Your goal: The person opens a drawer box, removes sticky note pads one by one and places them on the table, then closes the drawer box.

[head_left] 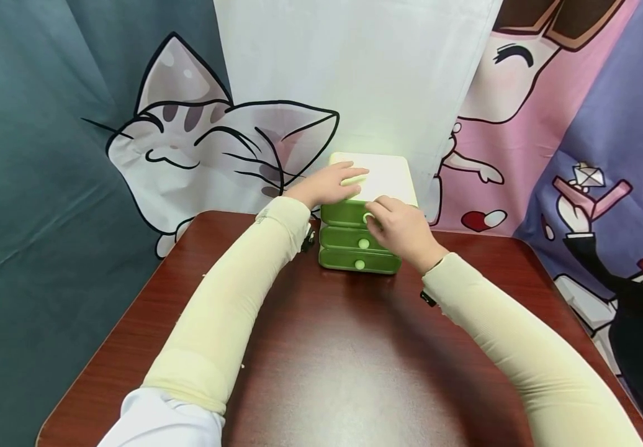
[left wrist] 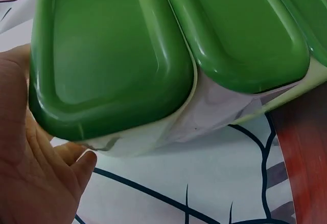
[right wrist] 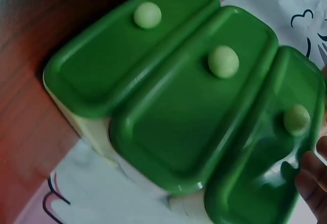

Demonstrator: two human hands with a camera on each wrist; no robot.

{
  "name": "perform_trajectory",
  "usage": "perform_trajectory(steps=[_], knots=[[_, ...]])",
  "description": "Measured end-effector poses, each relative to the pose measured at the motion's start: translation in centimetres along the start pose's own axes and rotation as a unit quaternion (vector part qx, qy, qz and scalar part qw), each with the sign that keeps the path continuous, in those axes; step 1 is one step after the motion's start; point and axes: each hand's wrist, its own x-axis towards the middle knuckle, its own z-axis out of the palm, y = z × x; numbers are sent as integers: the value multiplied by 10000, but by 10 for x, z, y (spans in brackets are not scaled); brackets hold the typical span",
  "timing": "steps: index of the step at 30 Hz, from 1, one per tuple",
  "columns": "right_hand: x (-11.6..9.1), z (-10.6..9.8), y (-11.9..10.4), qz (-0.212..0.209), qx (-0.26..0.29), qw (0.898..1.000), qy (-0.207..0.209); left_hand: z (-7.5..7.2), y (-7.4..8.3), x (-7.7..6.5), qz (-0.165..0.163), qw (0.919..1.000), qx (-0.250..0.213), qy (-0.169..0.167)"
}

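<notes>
A small cabinet with a white top point(head_left: 391, 177) and three green drawers stands at the table's far end. My left hand point(head_left: 335, 184) lies over the left part of its top, fingers stretched out. In the left wrist view the thumb and fingers point(left wrist: 76, 168) are beside the top drawer's edge point(left wrist: 112, 55). Loosely bent, my right hand point(head_left: 402, 230) is in front of the top drawer, near its round pale knob point(head_left: 367, 217). The right wrist view shows that knob point(right wrist: 296, 120) uncovered, with fingertips point(right wrist: 312, 175) close to the drawer's upper edge. The top drawer front seems slightly forward of the middle one.
Below are the middle drawer's knob point(head_left: 363, 243) and the bottom drawer's knob point(head_left: 359, 264). The brown table point(head_left: 321, 360) reaches toward me, with tiny pale specks on its left side. A printed curtain point(head_left: 366, 74) hangs right behind the cabinet.
</notes>
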Motion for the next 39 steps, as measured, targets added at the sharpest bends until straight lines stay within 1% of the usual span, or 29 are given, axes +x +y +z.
perform_trajectory(steps=[3, 7, 12, 16, 23, 27, 31, 39], knots=[[-3, 10, -3, 94, 48, 9998, -157, 1, 1, 2, -19, 9998, 57, -173], [-7, 18, -7, 205, 84, 9995, -245, 1, 2, 4, -72, 9992, 118, -363], [-8, 24, -9, 146, 15, 9996, -245, 1, 1, 5, -26, 9989, 166, -446], [-8, 28, -10, 151, -4, 9996, -257, 0, 0, 4, -25, 9986, 95, -521], [-7, 33, -11, 286, -57, 9993, -218, -3, -4, 6, -2, 9970, -57, -772], [-7, 35, -12, 394, -90, 9991, -158, -4, -4, 6, -11, 9968, -89, -792], [-4, 36, -14, 461, -61, 9988, -138, -5, -6, 6, -91, 9967, -125, -796], [-3, 31, -18, 631, -69, 9976, -281, -1, -10, 8, -95, 9967, -148, -794]])
